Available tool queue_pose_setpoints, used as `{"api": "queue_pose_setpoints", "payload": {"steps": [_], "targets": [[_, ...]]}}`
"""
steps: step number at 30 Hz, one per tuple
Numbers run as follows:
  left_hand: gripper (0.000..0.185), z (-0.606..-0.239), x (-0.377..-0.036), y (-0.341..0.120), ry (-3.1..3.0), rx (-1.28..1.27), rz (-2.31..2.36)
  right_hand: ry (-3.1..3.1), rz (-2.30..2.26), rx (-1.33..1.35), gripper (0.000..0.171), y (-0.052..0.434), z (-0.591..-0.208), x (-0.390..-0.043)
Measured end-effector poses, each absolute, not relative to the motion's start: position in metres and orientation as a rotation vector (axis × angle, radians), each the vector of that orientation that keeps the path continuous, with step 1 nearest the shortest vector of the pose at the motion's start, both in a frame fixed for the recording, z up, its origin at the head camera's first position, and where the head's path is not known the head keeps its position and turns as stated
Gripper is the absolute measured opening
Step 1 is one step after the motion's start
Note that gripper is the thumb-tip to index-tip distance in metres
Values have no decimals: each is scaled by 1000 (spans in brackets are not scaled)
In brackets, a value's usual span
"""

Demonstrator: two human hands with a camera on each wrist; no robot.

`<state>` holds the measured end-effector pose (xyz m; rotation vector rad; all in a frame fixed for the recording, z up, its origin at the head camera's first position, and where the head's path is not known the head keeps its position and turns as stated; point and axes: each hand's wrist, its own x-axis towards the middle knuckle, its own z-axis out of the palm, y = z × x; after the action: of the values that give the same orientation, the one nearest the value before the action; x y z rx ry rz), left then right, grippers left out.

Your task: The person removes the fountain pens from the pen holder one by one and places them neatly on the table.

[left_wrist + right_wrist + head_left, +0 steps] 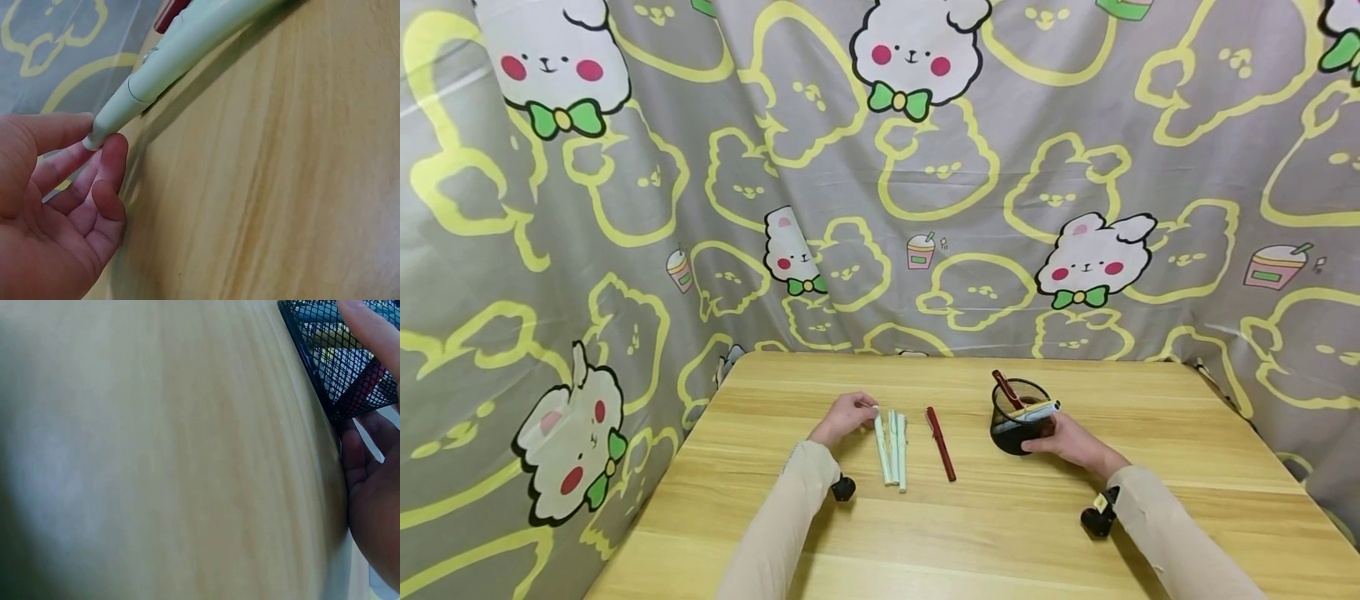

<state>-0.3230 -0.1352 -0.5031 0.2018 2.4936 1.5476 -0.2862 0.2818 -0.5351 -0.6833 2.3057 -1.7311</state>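
Note:
With thumb and fingertips, my left hand [847, 417] pinches the far end of a pale green pen [882, 450], the leftmost of three lying side by side. The left wrist view shows the pen's end [119, 112] between thumb and forefinger. Right of these pens lies a dark red pen [942, 444]. My right hand [1070, 442] holds the side of a black mesh pen holder [1006, 435]. Inside the holder lean another dark red pen [1003, 386] and yellow and light blue ones. In the right wrist view, the thumb lies across the mesh [340, 356].
All this is on a light wooden table [970, 542]. A grey curtain [880, 192] with cartoon animals hangs behind the table's back edge and along the left side. A small black camera is worn on each wrist.

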Motion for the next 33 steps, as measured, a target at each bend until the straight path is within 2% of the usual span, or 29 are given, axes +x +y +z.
{"api": "queue_pose_setpoints", "payload": {"steps": [5, 12, 22, 33], "targets": [[21, -506, -323, -135, 2491, 205, 1543, 2310, -1730, -669, 64, 281, -534, -286], [20, -507, -325, -136, 2492, 206, 1533, 2333, -1696, -650, 55, 282, -535, -285], [21, -506, -325, -136, 2502, 245, 1520, 2393, -1657, -659, 65, 282, -535, -286], [20, -505, -323, -137, 2488, 253, 1524, 2400, -1645, -615, 61, 282, -533, -284]]}}
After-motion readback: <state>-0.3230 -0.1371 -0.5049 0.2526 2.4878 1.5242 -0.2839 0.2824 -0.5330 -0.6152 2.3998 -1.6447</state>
